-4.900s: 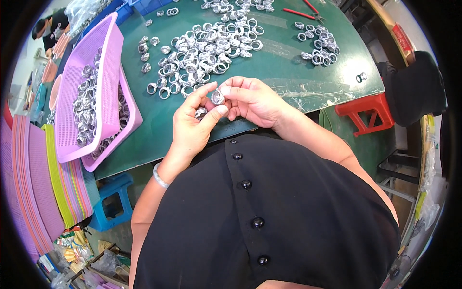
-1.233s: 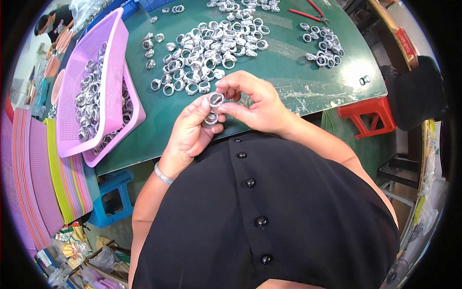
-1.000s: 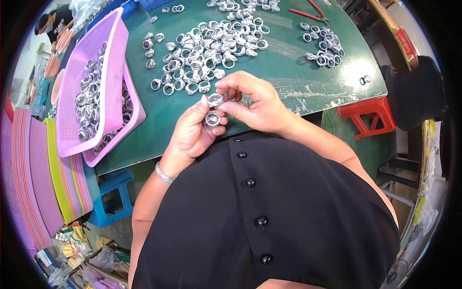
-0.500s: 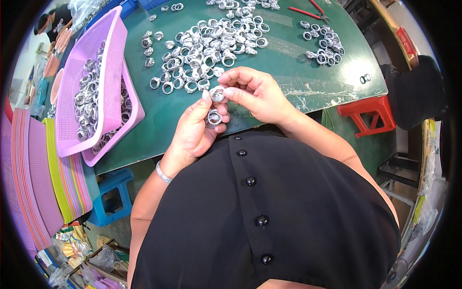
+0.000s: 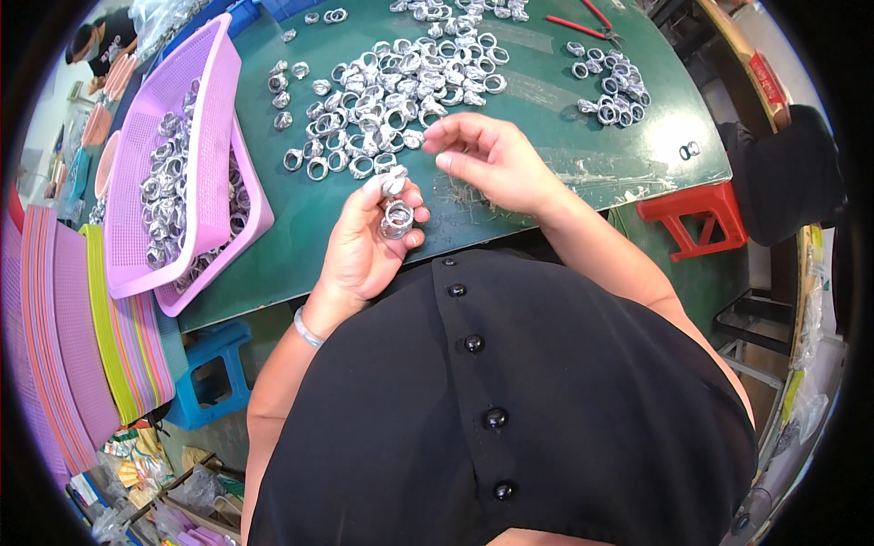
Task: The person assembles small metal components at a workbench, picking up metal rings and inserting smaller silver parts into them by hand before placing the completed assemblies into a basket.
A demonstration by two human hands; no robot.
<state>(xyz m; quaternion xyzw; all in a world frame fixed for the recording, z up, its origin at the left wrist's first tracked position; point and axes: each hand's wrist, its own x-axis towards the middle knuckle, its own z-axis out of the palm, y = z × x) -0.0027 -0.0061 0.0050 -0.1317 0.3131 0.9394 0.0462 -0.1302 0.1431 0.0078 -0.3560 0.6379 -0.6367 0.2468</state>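
Note:
Two or so silver rings are in my left hand [image 5: 360,232], close to the table's near edge. An upper ring [image 5: 393,180] is pinched at the thumb tip, and a lower ring [image 5: 397,218] rests against the curled fingers. My right hand [image 5: 501,164] hovers to the right of it, thumb and fingers apart and nothing seen between them. Its fingertips are close to the near edge of a large heap of silver rings [image 5: 401,86] on the green table [image 5: 537,109]. One ring [image 5: 412,139] lies just left of those fingertips.
Two pink baskets [image 5: 215,118] holding rings stand tilted at the left. A smaller ring cluster [image 5: 623,86], red-handled pliers [image 5: 583,27] and two dark rings [image 5: 689,150] lie at the right. Red [image 5: 696,218] and blue [image 5: 209,373] stools stand below. Another person [image 5: 105,41] is far left.
My right hand has let go of the upper ring and moved slightly right, away from the left hand. The left hand has lowered a little, keeping its rings.

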